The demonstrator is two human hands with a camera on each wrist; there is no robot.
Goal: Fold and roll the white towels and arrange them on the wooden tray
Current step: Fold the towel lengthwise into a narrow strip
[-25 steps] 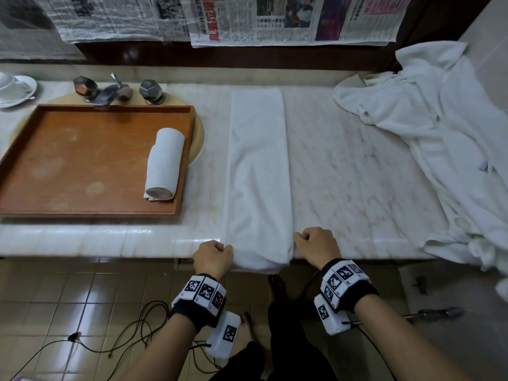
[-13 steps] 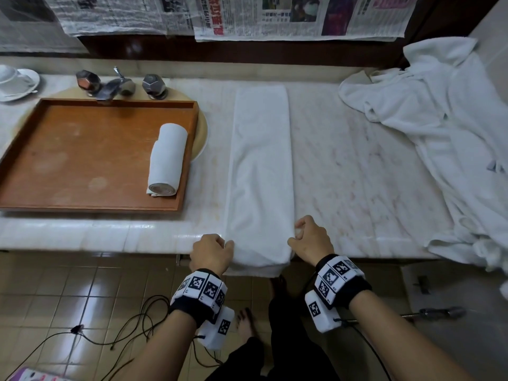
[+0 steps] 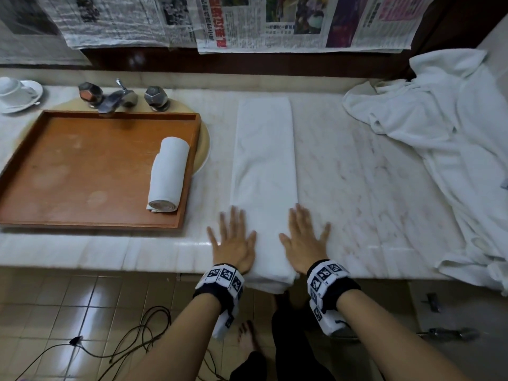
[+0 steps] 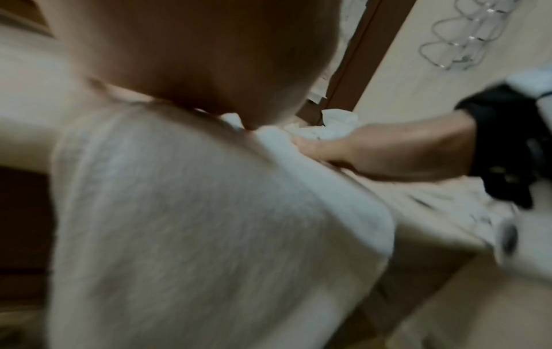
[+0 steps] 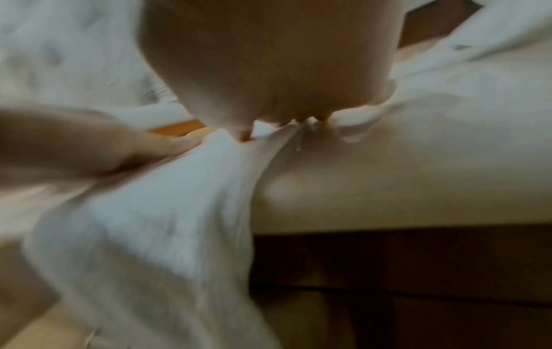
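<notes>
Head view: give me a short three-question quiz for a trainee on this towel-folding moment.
1. True or false: a rolled towel already lies in the wooden tray.
2. How do the left hand and right hand lie? A) flat, fingers spread, at the edges of the folded towel B) curled round the faucet C) lifting the tray
3. Fill in: the folded towel's near end hangs over the counter's ____ edge.

Key: 1 true; 2 A; 3 front.

two hands: left hand [image 3: 234, 241], right hand [image 3: 303, 237]. one folded towel [image 3: 264, 171], one rolled towel [image 3: 168, 174], one wooden tray [image 3: 82, 171], one crumpled white heap [image 3: 445, 149], two tap knobs [image 3: 156, 97], one cup [image 3: 11, 88].
</notes>
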